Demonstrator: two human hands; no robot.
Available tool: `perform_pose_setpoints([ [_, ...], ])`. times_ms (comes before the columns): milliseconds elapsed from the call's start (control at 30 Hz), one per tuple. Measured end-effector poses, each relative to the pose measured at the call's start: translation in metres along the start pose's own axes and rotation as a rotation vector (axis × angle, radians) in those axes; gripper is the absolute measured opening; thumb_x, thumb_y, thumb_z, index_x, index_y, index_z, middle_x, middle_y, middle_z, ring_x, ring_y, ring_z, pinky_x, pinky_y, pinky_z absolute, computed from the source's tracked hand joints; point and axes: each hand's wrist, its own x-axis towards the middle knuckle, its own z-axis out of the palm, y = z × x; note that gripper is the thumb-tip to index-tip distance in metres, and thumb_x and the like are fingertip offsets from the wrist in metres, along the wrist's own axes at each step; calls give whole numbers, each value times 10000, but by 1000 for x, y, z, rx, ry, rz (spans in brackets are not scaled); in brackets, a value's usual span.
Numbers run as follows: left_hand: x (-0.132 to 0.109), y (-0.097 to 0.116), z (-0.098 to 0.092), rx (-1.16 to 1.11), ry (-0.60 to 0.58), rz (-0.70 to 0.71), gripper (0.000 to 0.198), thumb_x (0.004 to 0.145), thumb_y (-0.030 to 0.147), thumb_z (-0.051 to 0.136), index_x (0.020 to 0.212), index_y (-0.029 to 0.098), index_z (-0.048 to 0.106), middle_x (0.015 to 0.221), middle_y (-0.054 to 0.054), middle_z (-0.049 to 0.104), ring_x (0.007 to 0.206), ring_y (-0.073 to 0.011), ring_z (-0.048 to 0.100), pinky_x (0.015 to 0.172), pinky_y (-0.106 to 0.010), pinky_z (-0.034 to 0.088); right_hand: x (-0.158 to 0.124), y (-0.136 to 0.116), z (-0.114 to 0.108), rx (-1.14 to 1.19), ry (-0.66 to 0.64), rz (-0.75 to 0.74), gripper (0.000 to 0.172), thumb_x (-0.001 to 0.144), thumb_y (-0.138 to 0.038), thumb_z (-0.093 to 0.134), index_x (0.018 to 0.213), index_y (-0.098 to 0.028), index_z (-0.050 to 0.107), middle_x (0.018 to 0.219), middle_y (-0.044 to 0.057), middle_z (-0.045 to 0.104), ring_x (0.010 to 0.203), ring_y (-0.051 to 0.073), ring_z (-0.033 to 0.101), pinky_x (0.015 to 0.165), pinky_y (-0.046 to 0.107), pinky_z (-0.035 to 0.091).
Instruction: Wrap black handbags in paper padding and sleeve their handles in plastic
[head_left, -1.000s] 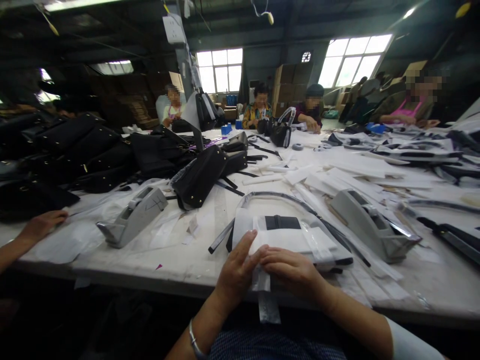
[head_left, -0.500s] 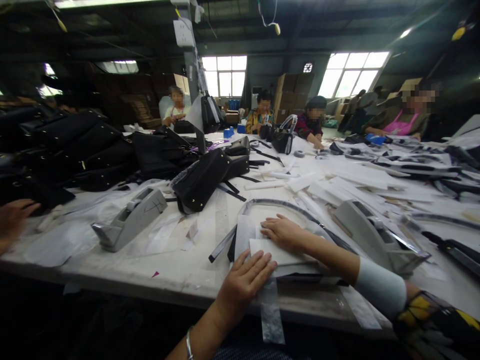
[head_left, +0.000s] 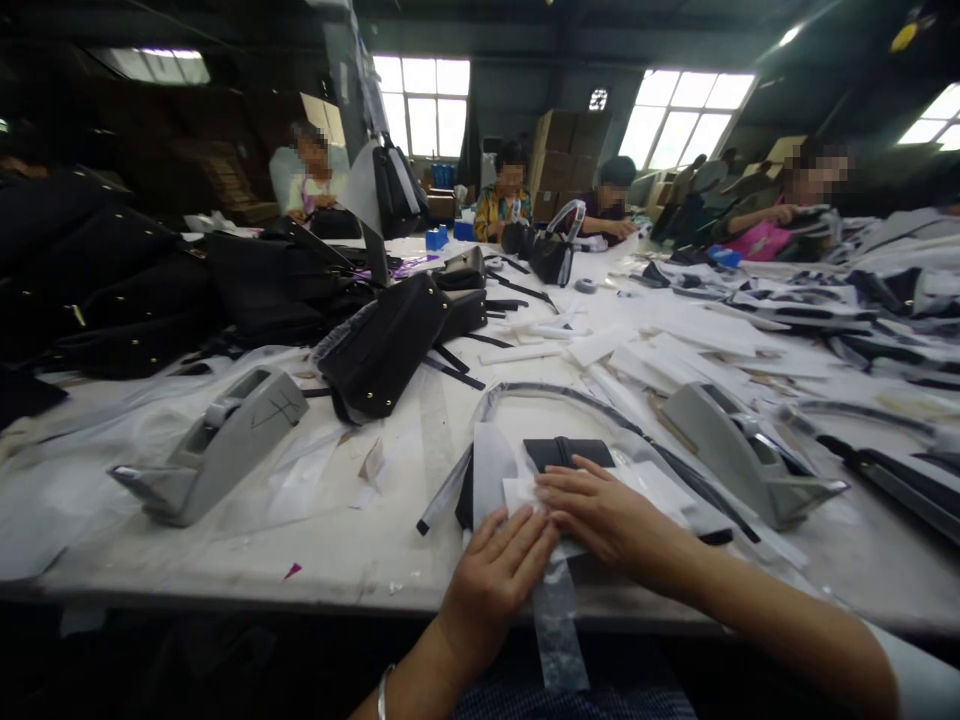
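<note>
A black handbag point(head_left: 465, 495) lies flat before me, largely covered by white paper point(head_left: 660, 488). Its long handle point(head_left: 559, 397), wrapped in clear film, arches behind it. My left hand point(head_left: 495, 575) rests flat with fingers stretched on the near left edge of the paper. Just beside it, my right hand point(head_left: 600, 510) presses on the same paper, fingers extended and nearly meeting the left ones. A dark strap tab or flap point(head_left: 568, 453) shows beyond my right fingers. From under my hands a strip of clear tape point(head_left: 559, 635) hangs over the table edge.
Grey tape dispensers stand left point(head_left: 217, 445) and right point(head_left: 739, 455) of the bag. Another black bag point(head_left: 382, 345) lies farther back, beside a large pile of black bags point(head_left: 112, 275). Paper sheets point(head_left: 697, 350) spread over the table point(head_left: 360, 575). Several co-workers sit across it.
My right hand has slid nearer to me, beside the left hand, and the dark tab behind it has come into sight. The view has shifted; another hand at far left has gone.
</note>
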Motion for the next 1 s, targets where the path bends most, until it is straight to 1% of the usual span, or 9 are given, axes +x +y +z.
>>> perform_pose_setpoints([
  [200, 1, -2, -6, -77, -108, -13, 369, 1020, 139, 407, 1361, 162, 546, 1362, -35, 623, 1282, -180, 561, 1061, -366, 469, -76, -25, 17, -53, 383, -46, 426, 949, -150, 575, 1371, -202, 553, 1313, 78, 653, 1315, 214, 524, 1148, 454, 400],
  [300, 1, -2, -6, -98, -123, -19, 373, 1017, 138, 413, 1368, 156, 540, 1366, -49, 620, 1290, -186, 554, 1069, -369, 457, -89, -33, 34, -183, 401, -124, 435, 963, -106, 529, 1386, -206, 545, 1349, 61, 631, 1363, 217, 470, 1194, 478, 315],
  [367, 0, -3, -6, -105, -124, -17, 379, 1012, 130, 422, 1374, 152, 533, 1363, -59, 622, 1294, -189, 550, 1074, -370, 451, -88, -38, 42, -236, 404, -162, 426, 986, -97, 471, 1394, -197, 538, 1363, 50, 621, 1377, 209, 450, 1215, 473, 265],
  [467, -2, -4, -4, -101, -118, -13, 390, 999, 103, 438, 1377, 146, 527, 1352, -74, 629, 1294, -191, 551, 1078, -378, 450, -76, -41, 46, -226, 518, -164, 390, 987, -98, 463, 1352, -180, 574, 1322, 54, 651, 1351, 206, 478, 1211, 469, 268],
  [600, -3, -3, -2, -84, -111, -29, 393, 985, 64, 423, 1347, 153, 548, 1318, -69, 655, 1272, -183, 572, 1056, -383, 472, -54, -37, 43, -115, 624, -255, 228, 960, -123, 540, 1109, -202, 693, 1083, 23, 756, 1093, 174, 653, 1118, 426, 410],
  [667, -3, -2, -1, -73, -103, -41, 396, 977, 58, 421, 1336, 161, 553, 1292, -68, 673, 1252, -175, 588, 1043, -378, 485, -48, -34, 43, -41, 652, -292, 179, 956, -136, 554, 1013, -211, 706, 979, 3, 768, 962, 158, 684, 1038, 394, 474],
  [767, -1, 0, -2, -77, -112, -62, 405, 961, 56, 436, 1332, 170, 551, 1270, -71, 686, 1238, -166, 599, 1048, -375, 483, -46, -29, 47, 38, 679, -304, 177, 962, -145, 546, 997, -220, 703, 930, -5, 765, 893, 152, 681, 956, 368, 503],
  [833, 1, 2, -6, -116, -162, -86, 450, 937, 39, 427, 1352, 177, 531, 1299, -73, 669, 1262, -166, 579, 1068, -387, 468, -47, -27, 50, 65, 678, -313, 181, 968, -153, 540, 1005, -228, 700, 928, -3, 764, 891, 155, 677, 924, 360, 505],
  [1000, 22, 2, -37, -351, -445, -170, 716, 767, 79, 522, 1467, 159, 388, 1460, -108, 529, 1381, -221, 454, 1151, -463, 378, -50, -25, 55, 55, 650, -310, 186, 976, -158, 531, 1017, -224, 700, 961, 5, 764, 930, 171, 669, 935, 371, 486],
])
